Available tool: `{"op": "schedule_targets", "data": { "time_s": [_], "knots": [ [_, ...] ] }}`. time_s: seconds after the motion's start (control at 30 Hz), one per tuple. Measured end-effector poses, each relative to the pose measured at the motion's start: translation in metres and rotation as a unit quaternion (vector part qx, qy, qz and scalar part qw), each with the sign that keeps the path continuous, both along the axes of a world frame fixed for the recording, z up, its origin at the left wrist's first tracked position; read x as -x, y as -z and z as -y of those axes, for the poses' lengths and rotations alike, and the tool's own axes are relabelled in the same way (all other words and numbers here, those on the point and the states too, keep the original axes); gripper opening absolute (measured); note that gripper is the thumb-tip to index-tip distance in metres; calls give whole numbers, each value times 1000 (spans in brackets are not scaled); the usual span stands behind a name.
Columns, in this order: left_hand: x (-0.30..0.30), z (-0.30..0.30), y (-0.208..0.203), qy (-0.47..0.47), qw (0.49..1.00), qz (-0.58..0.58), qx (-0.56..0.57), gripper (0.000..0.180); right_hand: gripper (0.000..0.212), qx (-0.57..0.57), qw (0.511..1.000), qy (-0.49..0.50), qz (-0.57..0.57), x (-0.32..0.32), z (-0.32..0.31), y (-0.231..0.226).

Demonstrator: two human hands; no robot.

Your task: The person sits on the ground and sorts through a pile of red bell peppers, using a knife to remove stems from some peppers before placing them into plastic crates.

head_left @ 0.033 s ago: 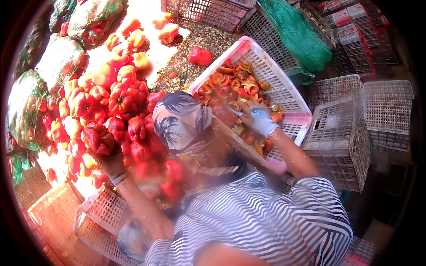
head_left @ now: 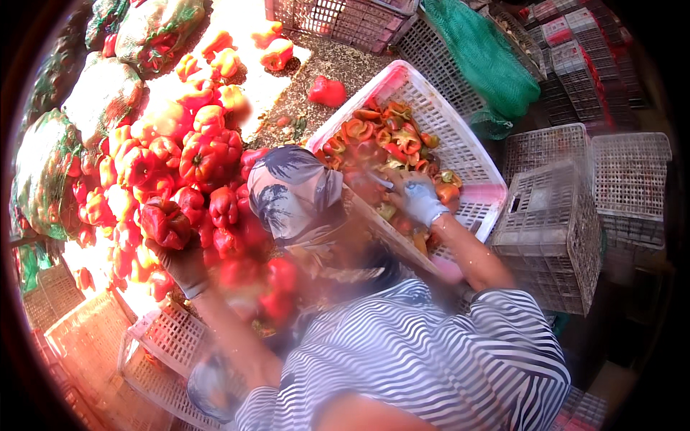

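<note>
I see my left hand (head_left: 185, 264), gloved dark, at centre left of the frame, fingers wrapped up around a red pepper (head_left: 165, 221) at the lower edge of the big pepper pile (head_left: 180, 154). My right hand (head_left: 420, 200), in a pale glove, is right of centre over the pink crate (head_left: 478, 194), among the pepper pieces (head_left: 381, 133) lying in it; whether its fingers grip anything I cannot tell. A single pepper (head_left: 327, 91) lies on the ground above. Empty crates (head_left: 575, 194) stand stacked at the right, and a green net (head_left: 489, 57) lies at upper right.
</note>
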State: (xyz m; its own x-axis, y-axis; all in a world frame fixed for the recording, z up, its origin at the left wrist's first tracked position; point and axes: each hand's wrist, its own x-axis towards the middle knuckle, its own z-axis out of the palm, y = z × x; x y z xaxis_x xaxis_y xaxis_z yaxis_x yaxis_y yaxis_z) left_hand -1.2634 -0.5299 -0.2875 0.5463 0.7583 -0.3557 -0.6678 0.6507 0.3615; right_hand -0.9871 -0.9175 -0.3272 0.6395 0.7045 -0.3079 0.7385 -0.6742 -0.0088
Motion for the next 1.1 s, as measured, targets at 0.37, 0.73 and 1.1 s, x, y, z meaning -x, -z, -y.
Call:
{"op": "schedule_targets", "data": {
  "time_s": [0.37, 0.73, 1.1],
  "knots": [
    [86, 68, -5, -79, 863, -375, -330, 68, 35, -370, 895, 170, -184, -13, 11, 14],
    [141, 98, -60, -221, 666, -568, -430, 69, 24, -423, 784, -254, -376, 189, -212, -189],
    [165, 108, -70, -287, 731, -518, -341, 65, 13, -367, 819, -410, -162, 286, -223, -118]
  ]
}}
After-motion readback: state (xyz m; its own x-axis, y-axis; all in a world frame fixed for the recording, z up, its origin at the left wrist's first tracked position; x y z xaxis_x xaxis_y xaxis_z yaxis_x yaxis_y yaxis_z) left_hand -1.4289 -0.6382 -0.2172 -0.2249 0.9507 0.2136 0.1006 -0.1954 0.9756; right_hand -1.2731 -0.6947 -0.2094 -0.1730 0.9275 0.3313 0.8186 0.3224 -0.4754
